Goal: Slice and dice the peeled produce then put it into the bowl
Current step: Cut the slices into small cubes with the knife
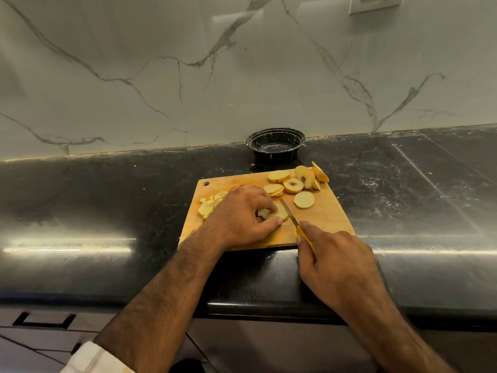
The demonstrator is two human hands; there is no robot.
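On the cutting board (317, 224), the left hand (242, 214) pinches an apple slice (279, 212); the right hand (338, 262) grips the knife (291, 215), its blade just right of those fingertips (bowl (275, 144) beyond).

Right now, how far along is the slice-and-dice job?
Partway. Done: the produce is cut into round slices at the far right of the cutting board, and a small diced pile sits at its left edge. In hand: the left hand pins a slice stack while the right hand works the knife. Left: dicing the remaining slices; the black bowl looks empty.
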